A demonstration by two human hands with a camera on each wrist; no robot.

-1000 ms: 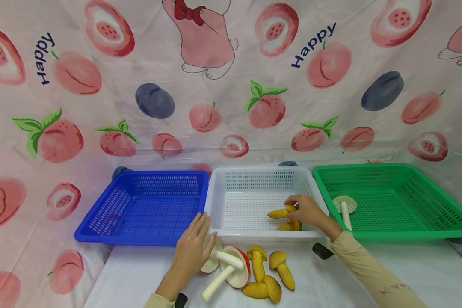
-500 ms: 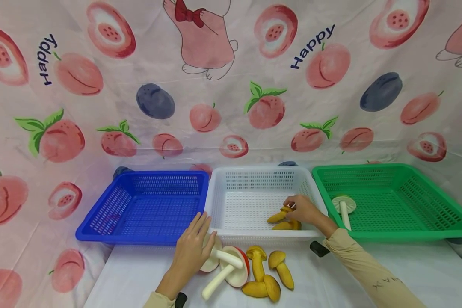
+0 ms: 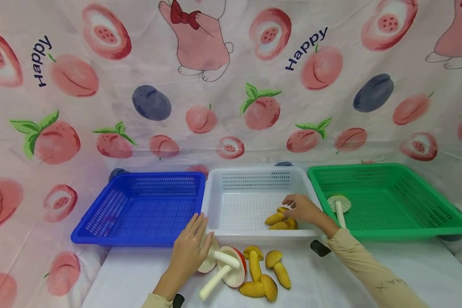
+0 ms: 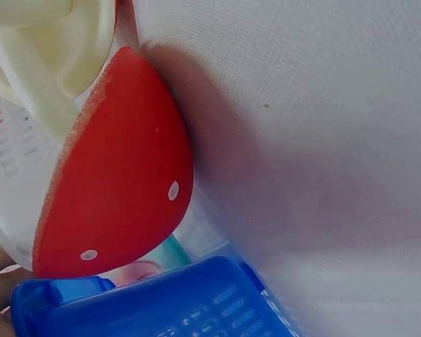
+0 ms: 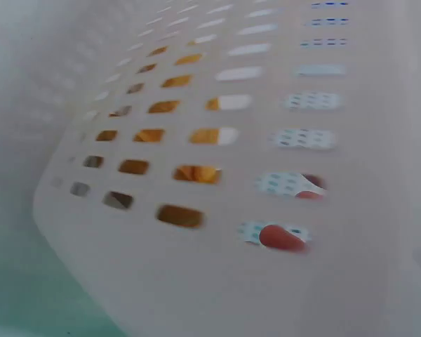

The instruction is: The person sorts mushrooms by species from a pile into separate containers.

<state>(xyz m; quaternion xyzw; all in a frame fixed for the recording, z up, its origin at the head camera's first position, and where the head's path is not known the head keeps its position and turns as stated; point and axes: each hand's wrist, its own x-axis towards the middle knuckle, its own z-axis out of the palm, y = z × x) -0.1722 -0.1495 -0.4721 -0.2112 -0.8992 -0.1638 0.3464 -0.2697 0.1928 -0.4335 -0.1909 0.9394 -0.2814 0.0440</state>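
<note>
On the counter [image 3: 312, 282] nearest you, three yellow mushrooms [image 3: 254, 290] lay beside red-capped mushrooms [image 3: 236, 278]. Your left hand [image 3: 188, 252], released, extended straight fingers at the near corner of the white basket [image 3: 242, 209]. Inside it, your right hand [image 3: 302, 208], fingers loosened, stood just beside two further yellow mushrooms [image 3: 273, 219].

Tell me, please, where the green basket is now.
In the head view, the green basket is at the right, next to the white basket, with a white-stemmed mushroom inside near its left wall.
</note>
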